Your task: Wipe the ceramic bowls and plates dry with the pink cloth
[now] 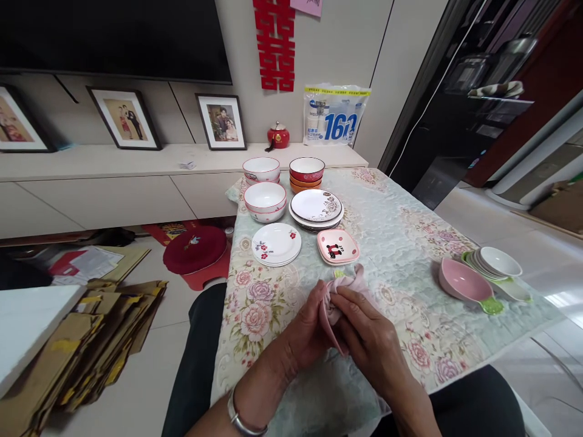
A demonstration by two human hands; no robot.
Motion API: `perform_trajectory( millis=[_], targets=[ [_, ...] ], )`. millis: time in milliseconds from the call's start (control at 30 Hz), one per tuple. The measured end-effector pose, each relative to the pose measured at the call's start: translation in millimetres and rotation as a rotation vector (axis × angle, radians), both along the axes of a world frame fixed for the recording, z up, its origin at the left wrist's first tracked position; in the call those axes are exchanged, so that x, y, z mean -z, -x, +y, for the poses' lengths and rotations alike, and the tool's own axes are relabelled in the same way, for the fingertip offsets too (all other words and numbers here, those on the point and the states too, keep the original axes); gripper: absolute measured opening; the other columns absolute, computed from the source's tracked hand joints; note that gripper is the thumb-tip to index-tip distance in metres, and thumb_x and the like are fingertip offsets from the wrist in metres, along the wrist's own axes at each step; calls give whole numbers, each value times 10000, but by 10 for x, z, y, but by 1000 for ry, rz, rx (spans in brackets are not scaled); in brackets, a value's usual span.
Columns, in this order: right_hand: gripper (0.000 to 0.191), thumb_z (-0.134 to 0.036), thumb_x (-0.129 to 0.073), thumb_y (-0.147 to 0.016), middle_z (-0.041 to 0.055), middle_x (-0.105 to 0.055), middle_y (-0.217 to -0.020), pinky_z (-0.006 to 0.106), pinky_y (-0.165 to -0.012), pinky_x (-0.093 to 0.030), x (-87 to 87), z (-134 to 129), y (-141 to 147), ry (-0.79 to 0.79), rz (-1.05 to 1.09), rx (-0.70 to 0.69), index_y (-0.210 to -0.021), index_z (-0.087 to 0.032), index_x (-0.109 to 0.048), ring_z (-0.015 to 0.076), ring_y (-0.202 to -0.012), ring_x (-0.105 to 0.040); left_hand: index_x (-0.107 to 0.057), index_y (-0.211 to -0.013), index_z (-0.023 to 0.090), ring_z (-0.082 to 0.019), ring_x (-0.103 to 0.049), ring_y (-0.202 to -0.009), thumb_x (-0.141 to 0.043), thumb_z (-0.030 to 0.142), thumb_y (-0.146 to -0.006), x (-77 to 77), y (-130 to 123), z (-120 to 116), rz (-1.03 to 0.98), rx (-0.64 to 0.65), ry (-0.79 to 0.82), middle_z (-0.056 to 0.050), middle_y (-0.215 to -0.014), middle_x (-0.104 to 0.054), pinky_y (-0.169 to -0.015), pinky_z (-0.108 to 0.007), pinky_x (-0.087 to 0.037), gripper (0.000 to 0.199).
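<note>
Close to the table's near side, my left hand [310,328] is closed around a pink bowl [328,331], held tilted on its side. A bit of green at its far end looks like a handle. My right hand [371,331] presses a pale pink cloth [357,282] into the bowl with bent fingers. Much of the bowl is hidden by the hands and the cloth. Just beyond them sit small pink square dishes [337,247] with a cartoon print. A stack of white flowered plates [277,244] lies to their left.
Farther back on the flowered tablecloth [382,206] stand white bowls [265,202], red and orange bowls [306,171] and larger plates [316,206]. At right are another pink bowl [462,280] and stacked white bowls [500,262]. A red stool [195,249] and flattened cardboard [86,346] are at left.
</note>
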State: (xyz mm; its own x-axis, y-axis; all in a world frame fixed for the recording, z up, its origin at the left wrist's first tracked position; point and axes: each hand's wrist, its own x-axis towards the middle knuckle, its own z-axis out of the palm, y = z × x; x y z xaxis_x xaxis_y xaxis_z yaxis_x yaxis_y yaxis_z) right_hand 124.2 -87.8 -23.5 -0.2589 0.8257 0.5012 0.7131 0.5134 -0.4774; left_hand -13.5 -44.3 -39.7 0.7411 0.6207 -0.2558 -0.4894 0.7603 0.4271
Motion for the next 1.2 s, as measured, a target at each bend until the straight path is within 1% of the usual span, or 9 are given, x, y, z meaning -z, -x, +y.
perform_trajectory(
  millis=[167, 367, 467, 567, 700, 767, 900, 1067, 1200],
  targets=[
    [275, -177, -456, -968, 98, -695, -1132, 397, -859, -535, -100, 1, 63, 71, -83, 145, -1178, -199, -630, 251, -1018, -658, -592, -1115, 170, -156, -620, -805, -578, 481, -913, -44, -17, -49, 86, -234, -231, -49, -950, -663, -725, -261, -478, 371],
    [196, -264, -463, -981, 0, -656, -748, 275, -613, -442, -215, -36, 35, 430, 132, 71, -872, -220, -620, 159, -659, -596, -535, -1123, 191, -171, -581, -875, -657, 494, -850, -78, 15, -71, 232, -253, -466, -27, -955, -603, -796, -287, -455, 426],
    [217, -357, -473, -992, -4, -664, -784, 257, -633, -452, -195, -62, -18, 548, 350, 22, -963, -226, -644, 147, -680, -600, -538, -1129, 189, -192, -569, -909, -667, 531, -824, -81, 11, -66, 258, -244, -500, -45, -996, -591, -807, -307, -457, 476],
    [284, -413, -488, -986, 26, -686, -945, 270, -742, -485, -183, -82, -53, 532, 512, -8, -1148, -230, -634, 178, -849, -635, -549, -1138, 182, -200, -557, -947, -658, 535, -829, -87, 14, -60, 275, -263, -511, -59, -1039, -593, -855, -324, -443, 482],
    [292, -398, -452, -1006, 24, -650, -839, 280, -695, -472, -245, -83, -68, 582, 373, -110, -996, -211, -677, 164, -758, -589, -581, -1098, 179, -167, -541, -861, -568, 483, -911, -87, 29, -53, 257, -323, -471, -30, -945, -592, -799, -298, -429, 357],
    [273, -360, -450, -1011, 21, -644, -841, 295, -723, -478, -266, -68, -84, 570, 263, -142, -975, -228, -686, 166, -779, -581, -605, -1060, 180, -156, -541, -829, -549, 458, -928, -70, 25, -52, 221, -356, -409, -18, -898, -588, -771, -285, -424, 313],
    [225, -282, -485, -993, 32, -656, -983, 375, -900, -479, -185, -30, -151, 490, 109, -153, -1074, -285, -695, 208, -1002, -582, -628, -1019, 183, -165, -573, -814, -583, 460, -906, -28, -9, -57, 140, -332, -258, -21, -871, -617, -772, -292, -438, 302],
    [252, -167, -526, -935, 53, -642, -957, 381, -820, -499, -3, -2, -188, 304, 6, 111, -1115, -253, -680, 220, -937, -587, -648, -935, 174, -156, -582, -822, -705, 471, -818, -5, -46, -51, 136, -276, -111, -8, -846, -633, -784, -271, -447, 324],
    [219, -215, -505, -954, 58, -629, -891, 363, -754, -493, 53, 28, -184, 82, -12, 306, -1105, -214, -663, 212, -842, -595, -664, -958, 153, -176, -614, -833, -684, 546, -810, -41, -28, -18, 104, -231, 32, -49, -889, -679, -797, -295, -478, 421]
  ],
)
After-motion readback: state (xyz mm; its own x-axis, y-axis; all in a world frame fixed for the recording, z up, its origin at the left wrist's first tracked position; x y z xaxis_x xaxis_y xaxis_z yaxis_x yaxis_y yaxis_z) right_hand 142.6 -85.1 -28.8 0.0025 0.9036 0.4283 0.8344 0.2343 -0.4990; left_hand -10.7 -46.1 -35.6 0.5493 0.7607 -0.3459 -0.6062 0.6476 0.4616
